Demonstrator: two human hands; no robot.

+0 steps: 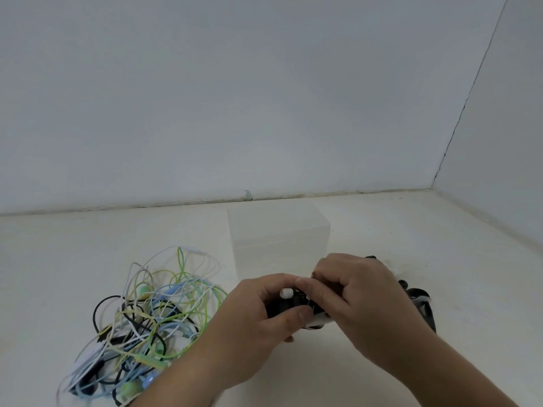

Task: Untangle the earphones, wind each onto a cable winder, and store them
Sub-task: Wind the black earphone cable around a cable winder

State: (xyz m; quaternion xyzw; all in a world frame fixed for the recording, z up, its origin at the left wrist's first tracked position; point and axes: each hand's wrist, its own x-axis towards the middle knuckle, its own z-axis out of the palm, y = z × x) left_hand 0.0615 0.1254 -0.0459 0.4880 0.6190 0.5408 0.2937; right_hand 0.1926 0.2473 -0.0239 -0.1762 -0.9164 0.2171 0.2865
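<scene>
Pinching a dark earphone bundle (289,307) between left hand (252,317) and right hand (363,295) just in front of the translucent box (279,230), risking wound turns springing loose on any slackened grip, tangle (147,318) lying left of that box.

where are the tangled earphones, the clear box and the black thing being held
tangled earphones (141,327), head view, middle of the pile
clear box (279,230), head view, front wall
black thing (276,308), head view, visible dark middle

One left hand (264,306); one right hand (361,292); one clear box (279,230); one earphone tangle (152,318).
</scene>
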